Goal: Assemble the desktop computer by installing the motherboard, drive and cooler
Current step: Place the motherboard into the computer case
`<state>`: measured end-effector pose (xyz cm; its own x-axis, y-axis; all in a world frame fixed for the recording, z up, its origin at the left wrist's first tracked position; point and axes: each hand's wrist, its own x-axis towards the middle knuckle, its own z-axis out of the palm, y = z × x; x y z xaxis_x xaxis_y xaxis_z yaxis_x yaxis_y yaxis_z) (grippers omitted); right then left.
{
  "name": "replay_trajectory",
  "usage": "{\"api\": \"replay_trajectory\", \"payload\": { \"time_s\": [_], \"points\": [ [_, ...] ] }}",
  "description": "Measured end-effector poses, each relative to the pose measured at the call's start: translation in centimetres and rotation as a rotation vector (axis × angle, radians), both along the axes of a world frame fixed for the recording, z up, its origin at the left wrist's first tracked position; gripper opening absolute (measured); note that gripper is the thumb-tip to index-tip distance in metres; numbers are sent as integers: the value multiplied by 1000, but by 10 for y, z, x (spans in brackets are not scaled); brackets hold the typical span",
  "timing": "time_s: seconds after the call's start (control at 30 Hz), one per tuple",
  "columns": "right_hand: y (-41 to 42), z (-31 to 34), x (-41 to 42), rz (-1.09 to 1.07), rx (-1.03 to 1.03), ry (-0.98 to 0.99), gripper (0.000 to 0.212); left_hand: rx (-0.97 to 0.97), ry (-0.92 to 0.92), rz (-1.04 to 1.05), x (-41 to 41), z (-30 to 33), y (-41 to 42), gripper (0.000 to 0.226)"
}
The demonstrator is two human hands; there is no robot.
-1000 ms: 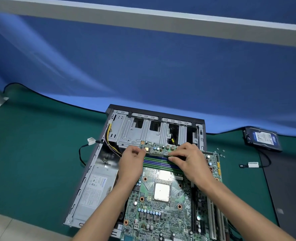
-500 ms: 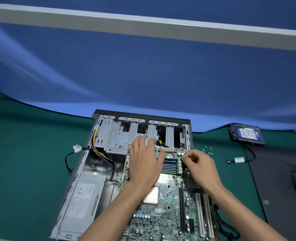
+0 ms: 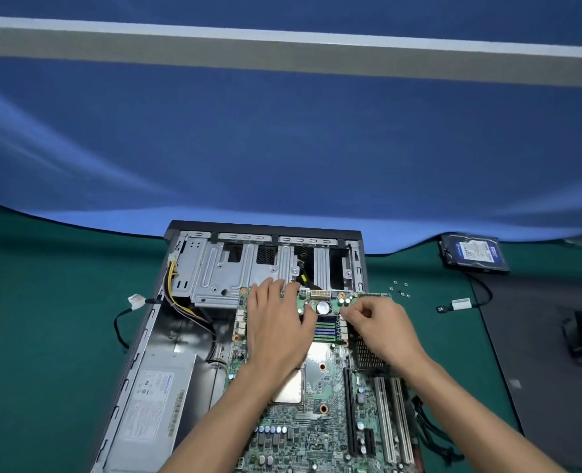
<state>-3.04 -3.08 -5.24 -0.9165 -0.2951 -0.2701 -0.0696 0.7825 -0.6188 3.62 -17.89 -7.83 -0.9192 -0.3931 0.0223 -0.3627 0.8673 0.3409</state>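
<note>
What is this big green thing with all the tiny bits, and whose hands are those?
The picture comes from a camera worn on a person's head, looking down at their own hands. The green board is a motherboard, the main part of a computer. It sits in an open metal computer case lying on a green table. The left hand lies flat on the board, fingers straight. The right hand has curled fingers at the board's far edge; what they pinch is too small to tell. To the right lie a hard drive and some small screws.
</note>
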Motion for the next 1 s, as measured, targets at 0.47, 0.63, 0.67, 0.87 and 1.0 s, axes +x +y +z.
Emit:
{"api": "replay_trajectory", "payload": {
  "time_s": [0.47, 0.63, 0.67, 0.87, 1.0],
  "points": [
    [-8, 2, 3, 109, 182, 91, 39, -128, -61, -118, 3, -2, -3, 64],
    [-22, 3, 1, 79, 215, 43, 44, -142, -74, -126, 3, -5, -4, 59],
    [-22, 3, 0, 64, 200, 25, 44, -139, -71, -124, 2, -5, -4, 59],
    [-24, -1, 3, 20, 137, 28, 43, -129, -39, -116, 2, -8, -2, 56],
    [-20, -1, 1, 37, 152, 32, 45, -129, -48, -126, 2, -6, -2, 60]
  ]
}}
